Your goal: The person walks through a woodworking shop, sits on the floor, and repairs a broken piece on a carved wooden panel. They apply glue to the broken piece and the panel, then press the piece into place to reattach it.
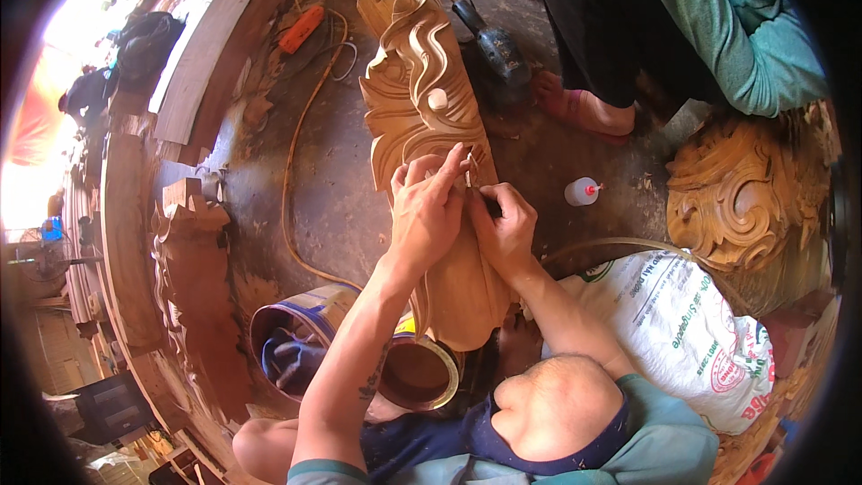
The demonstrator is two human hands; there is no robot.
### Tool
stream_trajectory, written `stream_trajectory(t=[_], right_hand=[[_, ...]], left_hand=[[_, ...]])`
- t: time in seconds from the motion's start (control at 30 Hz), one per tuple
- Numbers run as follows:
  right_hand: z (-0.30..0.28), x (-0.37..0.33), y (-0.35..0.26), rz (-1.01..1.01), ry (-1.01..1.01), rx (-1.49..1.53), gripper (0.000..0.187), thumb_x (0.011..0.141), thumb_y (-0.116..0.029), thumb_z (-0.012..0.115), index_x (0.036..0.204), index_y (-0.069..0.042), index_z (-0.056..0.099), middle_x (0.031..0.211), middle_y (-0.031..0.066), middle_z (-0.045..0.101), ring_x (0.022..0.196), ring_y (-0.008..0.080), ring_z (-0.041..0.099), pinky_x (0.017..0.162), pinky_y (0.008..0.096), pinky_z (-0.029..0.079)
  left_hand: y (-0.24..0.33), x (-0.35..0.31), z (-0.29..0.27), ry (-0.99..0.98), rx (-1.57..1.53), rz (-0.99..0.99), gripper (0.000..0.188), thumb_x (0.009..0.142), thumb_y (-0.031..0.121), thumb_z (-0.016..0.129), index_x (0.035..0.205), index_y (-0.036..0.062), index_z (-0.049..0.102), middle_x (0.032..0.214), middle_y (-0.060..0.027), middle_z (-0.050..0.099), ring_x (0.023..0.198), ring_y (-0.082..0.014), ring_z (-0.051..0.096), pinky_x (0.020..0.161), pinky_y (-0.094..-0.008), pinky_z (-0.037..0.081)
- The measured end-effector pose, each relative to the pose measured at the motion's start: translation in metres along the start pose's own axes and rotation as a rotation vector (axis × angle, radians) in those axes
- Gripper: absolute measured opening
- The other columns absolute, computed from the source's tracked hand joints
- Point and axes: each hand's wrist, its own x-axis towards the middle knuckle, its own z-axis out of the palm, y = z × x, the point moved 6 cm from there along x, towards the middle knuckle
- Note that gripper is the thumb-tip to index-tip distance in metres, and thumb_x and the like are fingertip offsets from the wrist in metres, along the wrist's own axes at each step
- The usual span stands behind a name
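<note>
A long piece of carved wood [435, 63], with flowing leaf and scroll relief, stretches away from me; its near end is smooth. My left hand [426, 208] rests over its middle, index finger stretched forward and the other fingers bent. Close beside it on the right, my right hand [505, 226] is closed in a pinch. A thin, narrow, pale tool [470, 169] stands at the fingertips of both hands against the carving. Its kind is too small to make out, and my fingers cover its lower part.
Right: a white bottle with red tip [579, 191], a carved scroll block [732, 198], a white sack [660, 323]. A dark power tool [503, 52] lies near a seated person's foot [593, 115]. Left: an orange socket block [302, 29], cord, a cloth-filled bucket [269, 323]. A tin [453, 377] stands near me.
</note>
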Motion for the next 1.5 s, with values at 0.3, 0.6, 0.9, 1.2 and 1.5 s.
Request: stream_trajectory(t=[0.3,0.6,0.9,1.2,1.5], right_hand=[[-0.002,0.001,0.003,0.011,-0.013,0.021,0.013,0.08,-0.007,0.073,0.082,0.001,0.063,0.073,0.0148,0.063,0.064,0.0303,0.063,0.058,0.0368,0.05],[0.002,-0.001,-0.001,0.049,-0.01,0.013,0.013,0.08,-0.009,0.074,0.083,0.0,0.065,0.076,0.0149,0.066,0.066,0.0272,0.066,0.06,0.0342,0.052],[-0.015,0.004,0.01,0.134,0.008,-0.071,0.017,0.086,-0.016,0.072,0.083,-0.001,0.065,0.071,0.0099,0.065,0.063,0.0177,0.062,0.06,0.0315,0.049],[-0.075,-0.051,-0.075,0.785,-0.64,0.492,0.014,0.086,-0.008,0.063,0.098,0.001,0.063,0.088,0.0068,0.066,0.082,0.0129,0.063,0.073,0.0283,0.051],[-0.072,-0.014,-0.139,0.636,-1.213,-0.156,0.027,0.086,-0.019,0.06,0.104,0.002,0.061,0.095,0.0135,0.064,0.088,0.0225,0.063,0.079,0.035,0.05]], left_hand=[[-0.003,-0.001,0.001,0.011,-0.024,0.007,0.056,0.081,0.001,0.06,0.136,0.0107,0.053,0.11,-0.0011,0.071,0.113,-0.0242,0.056,0.102,-0.0493,0.035],[-0.004,-0.005,-0.006,0.073,-0.052,0.017,0.055,0.08,0.002,0.061,0.135,0.0097,0.054,0.107,-0.0043,0.071,0.109,-0.0252,0.058,0.1,-0.0479,0.036],[0.013,0.008,-0.003,0.04,-0.029,0.0,0.05,0.08,0.004,0.061,0.129,0.0055,0.058,0.112,-0.0091,0.067,0.111,-0.0302,0.056,0.098,-0.0443,0.04],[0.018,-0.054,-0.151,-0.18,-0.124,-0.003,0.051,0.079,0.018,0.076,0.125,0.0013,0.059,0.102,-0.0129,0.067,0.101,-0.0321,0.061,0.09,-0.0421,0.046],[0.039,-0.332,-0.34,-0.413,0.607,-0.725,0.064,0.073,0.055,0.071,0.115,0.0071,0.063,0.122,-0.0108,0.06,0.122,-0.0274,0.051,0.106,-0.0564,0.032]])
